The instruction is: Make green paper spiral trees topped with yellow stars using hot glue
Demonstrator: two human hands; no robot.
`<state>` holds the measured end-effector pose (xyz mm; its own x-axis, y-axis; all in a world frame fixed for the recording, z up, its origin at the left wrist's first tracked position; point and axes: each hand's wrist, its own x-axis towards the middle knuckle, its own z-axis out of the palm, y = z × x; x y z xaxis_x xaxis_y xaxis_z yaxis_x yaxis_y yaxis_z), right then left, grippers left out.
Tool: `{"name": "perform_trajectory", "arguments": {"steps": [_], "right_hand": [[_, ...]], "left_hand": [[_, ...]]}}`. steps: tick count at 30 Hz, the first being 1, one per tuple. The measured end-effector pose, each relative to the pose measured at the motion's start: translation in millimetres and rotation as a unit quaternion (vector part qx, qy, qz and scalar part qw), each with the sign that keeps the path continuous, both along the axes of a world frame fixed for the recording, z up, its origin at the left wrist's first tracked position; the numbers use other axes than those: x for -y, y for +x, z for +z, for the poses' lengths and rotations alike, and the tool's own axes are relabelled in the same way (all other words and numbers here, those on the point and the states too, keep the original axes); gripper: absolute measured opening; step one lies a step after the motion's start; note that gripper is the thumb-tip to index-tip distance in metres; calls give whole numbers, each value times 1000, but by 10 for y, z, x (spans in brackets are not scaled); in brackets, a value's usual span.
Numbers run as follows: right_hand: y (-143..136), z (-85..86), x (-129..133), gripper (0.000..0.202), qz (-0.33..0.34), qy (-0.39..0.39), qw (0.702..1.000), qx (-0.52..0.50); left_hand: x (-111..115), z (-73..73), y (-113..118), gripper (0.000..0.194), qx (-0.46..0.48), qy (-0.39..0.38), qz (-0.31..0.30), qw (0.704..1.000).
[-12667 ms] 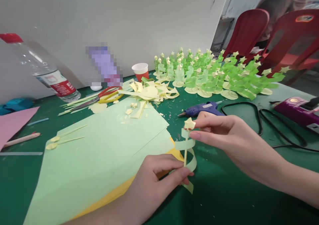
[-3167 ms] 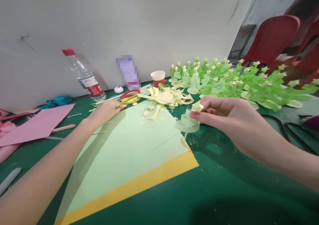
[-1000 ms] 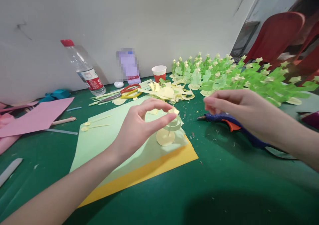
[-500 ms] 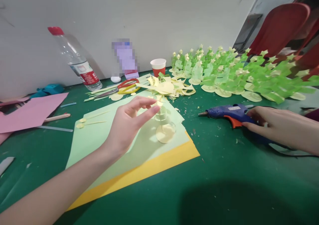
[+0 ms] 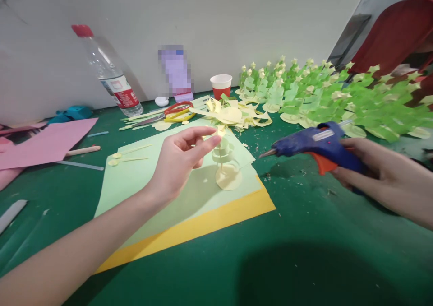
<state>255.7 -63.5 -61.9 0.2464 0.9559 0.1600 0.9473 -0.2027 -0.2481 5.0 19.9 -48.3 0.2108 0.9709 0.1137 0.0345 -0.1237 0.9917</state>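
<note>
My left hand (image 5: 181, 157) pinches the pale star at the top of a small paper tree (image 5: 222, 153). The little tree stands upright on a round cream paper base (image 5: 229, 177), over a stack of light green sheets (image 5: 182, 202). My right hand (image 5: 375, 170) is wrapped around the handle of a blue hot glue gun (image 5: 304, 141) with an orange trigger. The gun is off the table, its nozzle pointing left, to the right of the tree and apart from it. Two thin strips with round ends (image 5: 130, 160) lie on the green sheets.
Many finished-looking paper trees (image 5: 324, 94) crowd the back right. Paper scraps (image 5: 237, 112), red-and-yellow scissors (image 5: 176, 112), a paper cup (image 5: 221, 86), a leaning phone (image 5: 176, 71) and a bottle (image 5: 115, 87) line the wall. Pink paper (image 5: 50, 146) lies left; yellow paper (image 5: 203, 236) shows under the green.
My right hand has closed round the glue gun and lifted it off the table, its nozzle shifting slightly left. My left hand keeps its pinch on the paper tree. The view has shifted slightly.
</note>
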Motion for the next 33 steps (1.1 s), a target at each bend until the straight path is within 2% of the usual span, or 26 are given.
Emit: {"name": "perform_trajectory", "arguments": {"steps": [2,4,8,13,23,33], "right_hand": [[-155,-3,-27,41,-7,-68,994,-84],[-289,-29,-70,48,-1,-101,989,-104],[-417,-101,-146,44,31,-92,992,-83],[-400,-153,-157,33,63,-65,992,-85],[-387,-137,-134,27,103,-60,989,-84],[-373,-163,-116,18,147,-32,987,-52]], "left_hand": [[-9,-24,1,12,11,-4,-2,1000],[-20,-50,0,11,16,3,-2,1000],[-38,-99,-4,7,20,30,-9,999],[-40,-150,-15,9,18,34,-24,999],[-44,-176,-4,8,2,48,-7,999],[-49,-195,-22,10,-22,59,-20,998]]}}
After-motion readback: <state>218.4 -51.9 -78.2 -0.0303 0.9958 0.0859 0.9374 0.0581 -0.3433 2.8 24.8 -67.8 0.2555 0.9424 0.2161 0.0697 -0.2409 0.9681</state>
